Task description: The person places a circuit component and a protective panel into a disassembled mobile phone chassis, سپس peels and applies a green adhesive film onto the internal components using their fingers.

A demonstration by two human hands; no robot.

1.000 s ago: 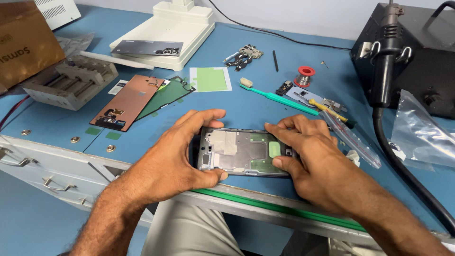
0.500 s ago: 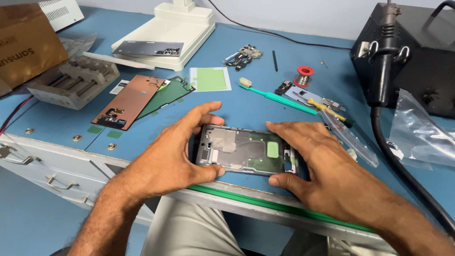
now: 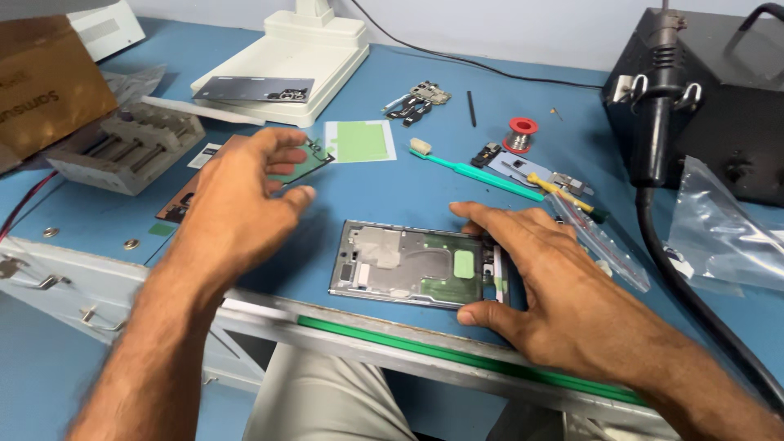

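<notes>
An opened phone frame (image 3: 408, 265) lies flat on the blue mat near the table's front edge, its metal shield and a green patch showing. My right hand (image 3: 543, 282) grips its right end, thumb at the near edge and fingers along the far edge. My left hand (image 3: 237, 208) is lifted off the frame and hovers to the left, fingers spread and empty, above a brown back cover (image 3: 175, 204) and a dark green panel (image 3: 314, 163).
Behind the frame lie a teal brush (image 3: 482, 171), a solder spool (image 3: 523, 128), small phone parts (image 3: 418, 100) and a green sheet (image 3: 359, 140). A white stand (image 3: 286, 65) sits at the back, a black hot-air station (image 3: 710, 98) with hose right, plastic bags (image 3: 719, 229), a grey tray (image 3: 122, 147) left.
My left hand has let go of the frame's left end and moved up and left toward the covers. My right hand stays on the frame's right end.
</notes>
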